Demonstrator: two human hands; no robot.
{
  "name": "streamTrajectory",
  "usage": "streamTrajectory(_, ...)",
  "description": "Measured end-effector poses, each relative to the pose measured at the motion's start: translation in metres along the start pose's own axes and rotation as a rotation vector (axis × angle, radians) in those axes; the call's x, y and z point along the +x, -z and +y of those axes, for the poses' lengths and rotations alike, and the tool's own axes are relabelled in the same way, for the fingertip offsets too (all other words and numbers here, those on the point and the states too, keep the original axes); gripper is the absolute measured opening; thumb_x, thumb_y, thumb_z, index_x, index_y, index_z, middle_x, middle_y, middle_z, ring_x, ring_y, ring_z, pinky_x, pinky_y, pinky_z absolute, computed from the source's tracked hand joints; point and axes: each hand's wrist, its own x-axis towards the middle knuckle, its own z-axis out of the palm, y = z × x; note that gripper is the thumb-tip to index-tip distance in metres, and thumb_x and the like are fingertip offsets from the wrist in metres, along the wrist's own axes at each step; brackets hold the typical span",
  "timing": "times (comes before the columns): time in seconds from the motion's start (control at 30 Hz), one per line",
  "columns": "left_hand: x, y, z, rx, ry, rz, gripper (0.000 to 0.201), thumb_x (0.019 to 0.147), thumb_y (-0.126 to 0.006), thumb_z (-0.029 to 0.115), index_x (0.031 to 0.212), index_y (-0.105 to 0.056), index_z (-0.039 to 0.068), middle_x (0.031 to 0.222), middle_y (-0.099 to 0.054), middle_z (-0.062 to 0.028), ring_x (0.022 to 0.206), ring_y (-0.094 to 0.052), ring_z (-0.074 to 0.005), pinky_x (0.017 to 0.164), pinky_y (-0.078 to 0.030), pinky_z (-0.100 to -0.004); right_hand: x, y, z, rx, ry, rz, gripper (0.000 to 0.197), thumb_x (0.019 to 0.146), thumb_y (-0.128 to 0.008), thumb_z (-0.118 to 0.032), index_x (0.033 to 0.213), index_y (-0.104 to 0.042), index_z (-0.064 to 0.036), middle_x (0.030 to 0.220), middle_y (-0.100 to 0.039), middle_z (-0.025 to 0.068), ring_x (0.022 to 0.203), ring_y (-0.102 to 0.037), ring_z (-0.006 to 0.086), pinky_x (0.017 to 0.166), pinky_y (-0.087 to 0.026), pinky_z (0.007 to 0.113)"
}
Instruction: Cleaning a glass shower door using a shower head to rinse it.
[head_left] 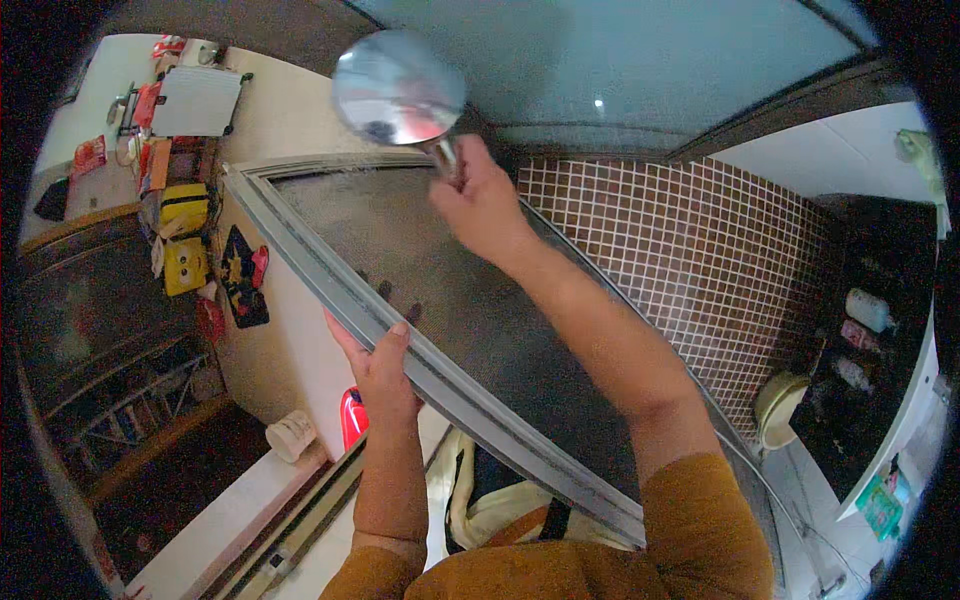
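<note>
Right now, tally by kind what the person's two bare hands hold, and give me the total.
Round, shiny metal shower head, in the right hand: 1
Dark, flat panel with a grey frame, in the left hand: 1
Total: 2

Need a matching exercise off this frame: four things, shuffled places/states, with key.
1. shiny silver round-headed handled tool
2. grey metal-framed dark panel
3. small square brown mosaic tiles
4. white cylindrical tub

A. picture's lower left
B. gripped at its frame by left hand
C. picture's right half
D. held up in right hand

Pairs: 1-D, 2-B, 3-C, 4-A
</note>
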Motion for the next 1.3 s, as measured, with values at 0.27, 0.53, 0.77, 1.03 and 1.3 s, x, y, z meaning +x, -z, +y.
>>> streamTrajectory(0.27, 0.001, 0.008, -0.007, 0.044, -0.058, 0.019, 0.083, 0.071, -0.058, 0.007, 0.143, -0.015, 0.007, 0.133, -0.037, -0.0149, 0.116, -0.043, -0.028, 0.096, -0.039, -0.0401, -0.007, 0.001, 0.012, 0.079, 0.095, -0.016, 0.035, 0.076, -0.06, -0.01, 0.106, -0.044, -0.0012, 0.073, -0.048, 0.0051, 0.068, -0.046, 0.0114, 0.063, -0.042, 0.028)
streamTrajectory(0.53, 0.004, 0.006, -0.008, 0.03, -0.058, -0.021, 0.086, 0.072, -0.055, 0.002, 0.145, -0.01, 0.008, 0.132, -0.037, -0.0116, 0.113, -0.043, -0.0231, 0.095, -0.038, -0.035, 0.01, -0.019, 0.01, 0.104, 0.057, -0.109, 0.042, 0.075, -0.061, -0.015, 0.111, -0.044, -0.0024, 0.081, -0.053, 0.0123, 0.075, -0.052, 0.0241, 0.069, -0.044, 0.035)
streamTrajectory(0.77, 0.0, 0.01, -0.009, -0.02, -0.044, -0.024, 0.088, 0.072, -0.056, -0.003, 0.146, -0.009, 0.01, 0.138, -0.033, -0.0113, 0.117, -0.041, -0.0238, 0.097, -0.036, -0.0353, 0.007, -0.01, 0.023, -0.008, 0.033, 0.093, 0.037, 0.076, -0.062, -0.015, 0.107, -0.045, -0.003, 0.073, -0.048, 0.0063, 0.068, -0.048, 0.0155, 0.064, -0.042, 0.03)
streamTrajectory(1.03, -0.003, 0.005, -0.001, 0.018, -0.034, -0.026, 0.091, 0.072, -0.056, -0.006, 0.146, -0.006, 0.01, 0.14, -0.031, -0.0116, 0.124, -0.037, -0.0251, 0.1, -0.034, -0.0355, 0.004, -0.034, 0.013, 0.366, 0.058, -0.181, 0.032, 0.079, -0.061, -0.01, 0.107, -0.046, -0.0038, 0.083, -0.049, 0.0, 0.067, -0.046, 0.0077, 0.06, -0.041, 0.025)
streamTrajectory(1.3, -0.009, 0.007, -0.003, 0.126, -0.027, 0.051, 0.09, 0.068, -0.062, 0.009, 0.144, -0.014, 0.01, 0.134, -0.037, -0.0136, 0.121, -0.04, -0.0289, 0.1, -0.036, -0.0411, -0.005, -0.009, 0.009, 0.057, 0.065, 0.009, 0.031, 0.08, -0.058, -0.009, 0.107, -0.044, -0.0038, 0.076, -0.044, -0.0016, 0.067, -0.042, 0.0067, 0.059, -0.038, 0.022)
